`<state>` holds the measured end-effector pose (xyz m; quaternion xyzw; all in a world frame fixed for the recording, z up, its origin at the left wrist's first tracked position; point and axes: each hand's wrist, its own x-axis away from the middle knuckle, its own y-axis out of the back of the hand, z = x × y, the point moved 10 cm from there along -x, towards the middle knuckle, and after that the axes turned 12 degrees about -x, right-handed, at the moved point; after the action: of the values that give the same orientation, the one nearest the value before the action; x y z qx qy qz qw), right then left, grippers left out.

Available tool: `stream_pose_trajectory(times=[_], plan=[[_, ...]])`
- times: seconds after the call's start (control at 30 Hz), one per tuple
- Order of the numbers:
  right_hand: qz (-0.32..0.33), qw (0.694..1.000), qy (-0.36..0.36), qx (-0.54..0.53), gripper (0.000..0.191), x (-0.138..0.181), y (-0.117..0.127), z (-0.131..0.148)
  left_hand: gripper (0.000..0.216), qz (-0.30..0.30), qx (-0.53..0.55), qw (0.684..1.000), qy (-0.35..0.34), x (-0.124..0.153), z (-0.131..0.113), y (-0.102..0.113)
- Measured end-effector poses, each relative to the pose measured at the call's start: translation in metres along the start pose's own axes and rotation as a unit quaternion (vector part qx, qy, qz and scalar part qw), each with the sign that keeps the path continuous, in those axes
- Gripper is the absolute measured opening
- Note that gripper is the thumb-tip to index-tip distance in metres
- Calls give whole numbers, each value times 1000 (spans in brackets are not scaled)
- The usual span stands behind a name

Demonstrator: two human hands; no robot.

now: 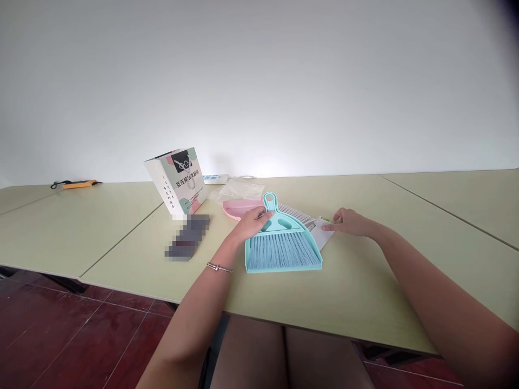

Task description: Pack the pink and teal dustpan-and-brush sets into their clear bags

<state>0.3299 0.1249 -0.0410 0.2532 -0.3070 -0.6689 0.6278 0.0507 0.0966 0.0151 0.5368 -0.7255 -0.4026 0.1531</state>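
A teal dustpan [314, 258] lies on the pale green table [357, 292] with a teal hand brush [279, 237] nested in it, bristles toward me. My left hand [253, 221] rests on the brush's handle part, fingers curled over it. My right hand [351, 221] presses flat on a white paper sheet [324, 235] that sticks out from under the dustpan's right side. A pink dustpan [237, 208] lies just behind the teal one.
A white printed paper bag [178, 178] stands at the back left. A blurred dark object [188, 236] lies in front of it. Clear plastic wrapping [239, 189] and a small white box [214, 178] sit behind the pink pan. An orange power strip [79, 184] is far left.
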Motion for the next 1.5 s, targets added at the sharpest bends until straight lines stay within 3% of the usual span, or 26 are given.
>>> stream_pose_trajectory(times=[0.13,0.23,0.37,0.47,0.57,0.63,0.7,0.8,0.87,0.93,1.1,1.33,1.5], plan=[[90,996,18,1,39,4,-16,3,42,2,-11,1000,2,1,-1,-1],[92,995,4,-43,28,7,-13,7,43,5,-11,1000,8,1,0,-2],[-15,994,-34,-100,22,10,18,5,42,3,-7,1000,12,1,0,-1],[-141,978,-21,-154,32,23,47,18,42,2,-4,1000,16,1,0,-1],[-262,942,70,-196,21,52,66,56,40,-7,4,1000,29,1,1,1],[-297,917,164,-208,17,76,61,91,38,-21,10,999,42,1,3,3],[-251,907,281,-190,15,98,35,133,38,-31,16,998,51,0,5,4],[-20,892,445,-83,15,130,-49,186,39,-37,30,998,43,-1,7,4],[64,858,509,-26,19,149,-90,196,40,-43,37,998,37,-1,7,6],[85,838,539,-4,18,156,-111,196,40,-50,35,997,42,-2,10,8],[38,848,528,-12,7,148,-109,189,39,-60,34,996,52,-2,11,11],[-21,808,588,20,19,160,-101,193,35,-92,61,990,91,-1,22,22],[-26,795,605,41,36,164,-104,194,34,-131,140,972,136,1,36,29]])
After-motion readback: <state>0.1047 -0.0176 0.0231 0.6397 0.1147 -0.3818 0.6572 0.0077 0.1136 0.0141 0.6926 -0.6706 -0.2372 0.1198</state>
